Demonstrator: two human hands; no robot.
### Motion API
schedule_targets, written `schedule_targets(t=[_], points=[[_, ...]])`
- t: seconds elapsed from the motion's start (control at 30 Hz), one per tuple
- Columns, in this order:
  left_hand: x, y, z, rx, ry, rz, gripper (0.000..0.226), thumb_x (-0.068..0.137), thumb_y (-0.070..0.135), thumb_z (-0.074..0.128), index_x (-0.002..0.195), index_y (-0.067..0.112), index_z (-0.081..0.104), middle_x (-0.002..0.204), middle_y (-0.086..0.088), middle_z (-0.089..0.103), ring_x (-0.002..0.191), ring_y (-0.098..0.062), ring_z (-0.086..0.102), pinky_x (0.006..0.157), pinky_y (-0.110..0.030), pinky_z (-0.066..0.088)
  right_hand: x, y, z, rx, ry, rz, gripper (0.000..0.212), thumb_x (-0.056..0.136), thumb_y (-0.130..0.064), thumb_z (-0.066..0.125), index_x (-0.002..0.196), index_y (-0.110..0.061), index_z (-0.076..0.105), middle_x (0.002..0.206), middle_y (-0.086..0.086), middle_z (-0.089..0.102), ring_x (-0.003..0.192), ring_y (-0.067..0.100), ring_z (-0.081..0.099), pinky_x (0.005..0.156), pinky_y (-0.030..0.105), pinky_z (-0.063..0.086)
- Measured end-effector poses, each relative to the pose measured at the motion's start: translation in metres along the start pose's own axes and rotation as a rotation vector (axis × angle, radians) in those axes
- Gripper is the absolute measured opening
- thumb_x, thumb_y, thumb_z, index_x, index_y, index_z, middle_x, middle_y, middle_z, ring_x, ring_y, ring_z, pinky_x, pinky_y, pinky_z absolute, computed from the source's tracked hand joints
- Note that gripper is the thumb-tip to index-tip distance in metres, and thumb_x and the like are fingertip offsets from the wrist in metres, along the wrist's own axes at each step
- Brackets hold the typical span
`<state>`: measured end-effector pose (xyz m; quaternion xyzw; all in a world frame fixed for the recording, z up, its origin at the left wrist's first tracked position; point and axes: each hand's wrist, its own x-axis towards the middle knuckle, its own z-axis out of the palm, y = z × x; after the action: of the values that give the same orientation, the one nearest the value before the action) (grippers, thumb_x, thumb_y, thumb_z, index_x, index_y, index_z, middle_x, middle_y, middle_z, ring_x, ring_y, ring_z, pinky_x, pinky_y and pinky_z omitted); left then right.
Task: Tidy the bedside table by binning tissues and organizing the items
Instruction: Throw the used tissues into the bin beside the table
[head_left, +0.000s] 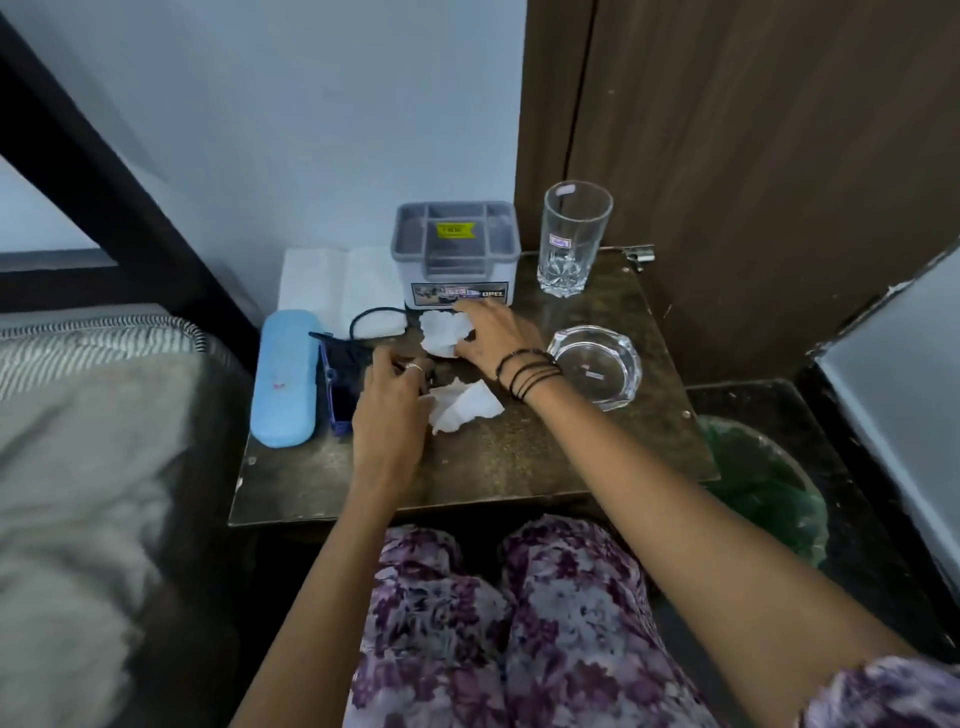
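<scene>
Two crumpled white tissues lie mid-table. My right hand (491, 338) closes its fingers on the far tissue (440, 332), just in front of the grey organizer box (456, 254). My left hand (392, 400) has curled fingers and pinches the left edge of the near tissue (465, 408). It partly covers dark blue glasses (337, 379). A light blue glasses case (284, 376) lies at the table's left edge. A black hair tie (363, 317) rests on folded white napkins (332, 283).
A tall empty glass (571, 239) stands at the back right of the dark table (493, 467), with a clear glass ashtray (597, 364) in front of it. A green-lined bin (763, 483) sits on the floor to the right. The bed is on the left, a wooden door behind.
</scene>
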<state>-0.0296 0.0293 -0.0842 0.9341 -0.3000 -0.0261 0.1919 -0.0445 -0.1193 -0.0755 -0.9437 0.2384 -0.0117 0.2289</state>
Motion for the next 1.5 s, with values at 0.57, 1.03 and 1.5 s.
schedule_targets(t=[0.57,1.03,1.5], points=[[-0.004,0.018,0.018,-0.053,0.267,0.112,0.021,0.080,0.027,0.069,0.080,0.007,0.072,0.108,-0.007,0.059,0.096,-0.020,0.036,0.078,-0.032,0.023,-0.023,0.015,-0.026,0.185,0.419,-0.093,0.024,0.089,-0.029,0.056,0.081,-0.010,0.068,0.093,0.005,0.064,0.082,0.026,0.061,0.060,0.030,0.040],[-0.042,0.228,0.070,-0.542,-0.182,0.259,0.011,0.088,0.020,0.061,0.097,0.015,0.066,0.094,-0.004,0.070,0.082,-0.020,0.067,0.076,-0.034,0.055,-0.182,0.199,-0.055,0.296,0.879,0.261,0.022,0.089,-0.012,0.058,0.072,0.000,0.065,0.066,0.001,0.051,0.054,0.006,0.042,0.054,0.009,0.032],[-0.061,0.276,0.256,-0.252,-0.604,-0.017,0.023,0.095,0.004,0.041,0.106,0.000,0.060,0.110,-0.020,0.065,0.102,-0.031,0.062,0.079,-0.035,0.048,-0.195,0.345,0.058,0.243,0.209,0.902,0.027,0.091,-0.013,0.046,0.110,-0.007,0.064,0.109,0.021,0.067,0.098,0.037,0.062,0.077,0.036,0.047]])
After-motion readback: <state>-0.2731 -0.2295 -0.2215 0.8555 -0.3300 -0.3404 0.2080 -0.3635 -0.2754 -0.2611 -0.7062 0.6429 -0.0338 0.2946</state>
